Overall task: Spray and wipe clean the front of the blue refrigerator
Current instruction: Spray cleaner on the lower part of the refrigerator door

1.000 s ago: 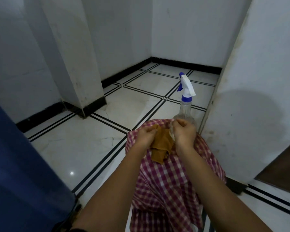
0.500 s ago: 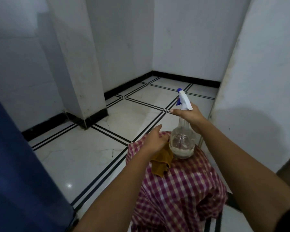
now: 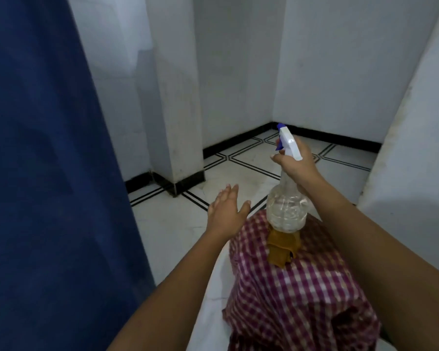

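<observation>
The blue refrigerator (image 3: pixel 41 160) fills the left side of the view, close to me. My right hand (image 3: pixel 298 165) grips the neck of a clear spray bottle (image 3: pixel 287 209) with a white and blue trigger head, holding it just above the stool. My left hand (image 3: pixel 226 214) hovers open, fingers spread, left of the bottle and holding nothing. A crumpled brown cloth (image 3: pixel 281 249) lies on the stool under the bottle's base.
A stool covered in red-and-white checked fabric (image 3: pixel 297 300) stands in front of me. A white pillar (image 3: pixel 178 97) rises behind the refrigerator's edge. White walls close in on the right (image 3: pixel 416 148). The floor is white tile with black lines (image 3: pixel 178 224).
My view has swung left, so the refrigerator now fills the left side. My left hand has let go of the brown cloth and opened. My right hand has lifted the bottle by its neck.
</observation>
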The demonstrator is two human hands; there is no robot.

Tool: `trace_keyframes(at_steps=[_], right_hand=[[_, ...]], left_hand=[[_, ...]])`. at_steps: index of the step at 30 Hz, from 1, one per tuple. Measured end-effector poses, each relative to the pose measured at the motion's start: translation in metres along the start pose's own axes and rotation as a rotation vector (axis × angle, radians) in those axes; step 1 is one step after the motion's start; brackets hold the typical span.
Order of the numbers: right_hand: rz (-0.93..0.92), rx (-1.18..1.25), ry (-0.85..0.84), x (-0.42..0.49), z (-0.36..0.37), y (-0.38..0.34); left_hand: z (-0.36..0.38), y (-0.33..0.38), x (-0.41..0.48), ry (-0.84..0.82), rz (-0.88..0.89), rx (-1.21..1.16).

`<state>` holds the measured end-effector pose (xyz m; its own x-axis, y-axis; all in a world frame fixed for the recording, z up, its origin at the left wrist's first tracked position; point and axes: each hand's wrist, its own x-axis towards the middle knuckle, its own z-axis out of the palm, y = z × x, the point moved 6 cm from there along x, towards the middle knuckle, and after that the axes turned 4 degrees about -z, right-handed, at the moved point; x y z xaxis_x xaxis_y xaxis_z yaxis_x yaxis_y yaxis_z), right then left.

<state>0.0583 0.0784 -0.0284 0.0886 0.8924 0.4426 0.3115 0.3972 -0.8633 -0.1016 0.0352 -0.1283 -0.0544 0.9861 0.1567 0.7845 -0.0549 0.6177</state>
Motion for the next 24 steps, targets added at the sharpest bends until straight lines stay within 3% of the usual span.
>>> trace_keyframes(at_steps=[18,24], right_hand=[[-0.066,0.284,-0.438,-0.125,0.231,-0.189],[-0.103,0.268,-0.477,-0.149,0.272,-0.206]], left_hand=[[-0.262,-0.138,-0.157,0.57,-0.16,0.553],[-0.29,-0.179,-0.17,0.571,-0.177,0.902]])
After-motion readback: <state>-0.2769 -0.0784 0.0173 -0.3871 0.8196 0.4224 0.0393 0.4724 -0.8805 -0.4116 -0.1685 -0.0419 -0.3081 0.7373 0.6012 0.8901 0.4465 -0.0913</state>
